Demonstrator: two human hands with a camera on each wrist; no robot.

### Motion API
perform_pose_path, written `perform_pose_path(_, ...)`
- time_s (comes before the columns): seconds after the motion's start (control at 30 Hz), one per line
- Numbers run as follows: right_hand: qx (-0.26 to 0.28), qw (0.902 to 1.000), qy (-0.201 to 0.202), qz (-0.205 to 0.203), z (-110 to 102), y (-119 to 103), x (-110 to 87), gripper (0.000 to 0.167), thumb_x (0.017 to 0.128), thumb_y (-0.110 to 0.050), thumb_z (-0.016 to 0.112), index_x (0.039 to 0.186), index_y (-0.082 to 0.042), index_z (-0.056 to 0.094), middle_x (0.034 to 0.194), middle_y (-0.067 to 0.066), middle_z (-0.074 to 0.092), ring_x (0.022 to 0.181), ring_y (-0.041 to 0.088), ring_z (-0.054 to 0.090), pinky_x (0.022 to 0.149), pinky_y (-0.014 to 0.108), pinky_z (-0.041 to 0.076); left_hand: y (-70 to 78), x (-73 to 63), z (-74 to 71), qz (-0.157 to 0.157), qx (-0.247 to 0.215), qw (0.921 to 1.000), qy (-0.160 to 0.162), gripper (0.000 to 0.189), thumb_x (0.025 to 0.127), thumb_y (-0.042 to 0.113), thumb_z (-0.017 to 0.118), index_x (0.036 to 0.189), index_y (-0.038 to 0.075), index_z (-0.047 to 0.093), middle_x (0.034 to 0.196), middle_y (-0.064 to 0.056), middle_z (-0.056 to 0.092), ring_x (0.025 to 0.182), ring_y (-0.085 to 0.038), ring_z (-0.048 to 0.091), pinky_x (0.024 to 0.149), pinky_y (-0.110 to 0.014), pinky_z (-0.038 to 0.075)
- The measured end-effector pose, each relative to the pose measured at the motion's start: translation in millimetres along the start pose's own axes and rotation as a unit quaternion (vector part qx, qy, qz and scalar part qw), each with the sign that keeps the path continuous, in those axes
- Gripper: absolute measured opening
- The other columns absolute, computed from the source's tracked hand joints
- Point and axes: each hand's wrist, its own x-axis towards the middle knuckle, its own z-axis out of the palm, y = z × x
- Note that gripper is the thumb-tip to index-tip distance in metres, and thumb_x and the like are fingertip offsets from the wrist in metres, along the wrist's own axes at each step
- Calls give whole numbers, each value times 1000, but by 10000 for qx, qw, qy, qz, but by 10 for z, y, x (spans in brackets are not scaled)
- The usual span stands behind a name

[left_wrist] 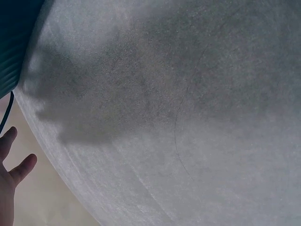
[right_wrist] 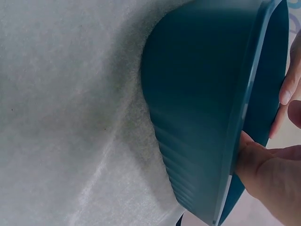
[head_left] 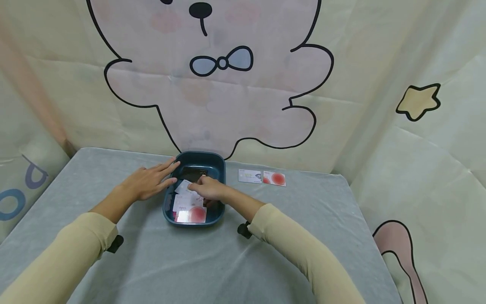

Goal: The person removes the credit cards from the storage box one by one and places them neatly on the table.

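Observation:
A dark blue plastic basin point(head_left: 221, 169) stands on the cloth-covered table, with several cards inside. My left hand point(head_left: 152, 181) touches the basin's left rim, its fingers stretched out. Reaching in over the right side, my right hand point(head_left: 209, 188) pinches a white card point(head_left: 183, 187) between thumb and fingers. Below that card lie a pale card with print point(head_left: 186, 202) and a white card with a red circle point(head_left: 191, 215). A black card point(head_left: 193, 173) lies farther back in the basin. In the right wrist view, the basin wall point(right_wrist: 202, 84) hides the cards.
To the basin's right, a silvery VIP card point(head_left: 249, 176) and a card with a red circle point(head_left: 274, 178) lie side by side on the grey cloth point(head_left: 303, 219). A printed curtain point(head_left: 258, 93) hangs directly behind the table.

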Motion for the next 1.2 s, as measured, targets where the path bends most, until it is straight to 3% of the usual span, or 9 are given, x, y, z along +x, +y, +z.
perform_pose_path(0.3,16,9999,105,-12,52,-39,-8,49,103,-40,51,133,0,51,104,9,57,89,30,65,83,39,58,1,-8,-3,38,-29,10000,46,66,106,47,39,159,13,22,164,-18,18,139,-44,39,102,-73,32)
perform_pose_path(0.63,-72,9997,148,-178,25,-2,34,41,101,-34,56,126,-1,56,106,13,62,81,26,67,76,37,60,-2,-15,12,79,-57,9999,90,65,106,47,39,159,13,23,164,-17,18,138,-43,40,102,-72,32)
perform_pose_path(0.87,-242,9990,179,-322,13,16,74,34,99,-20,61,128,-1,57,88,13,64,73,25,66,72,34,59,-10,-13,3,133,-55,9998,107,65,106,46,40,159,12,23,164,-18,18,137,-43,42,100,-72,34)
perform_pose_path(1.07,-499,9972,288,-482,39,29,75,31,96,-1,59,127,-3,59,87,7,58,68,16,57,59,21,48,-1,-15,-7,117,-75,9999,94,66,105,45,42,159,12,24,163,-18,19,137,-43,43,101,-71,35)
perform_pose_path(1.2,-661,9953,317,-629,66,41,71,26,94,3,59,119,-4,63,83,6,54,64,13,50,53,19,41,3,-17,-5,100,-96,9999,94,66,105,45,43,159,12,24,163,-19,19,136,-44,43,102,-71,34)
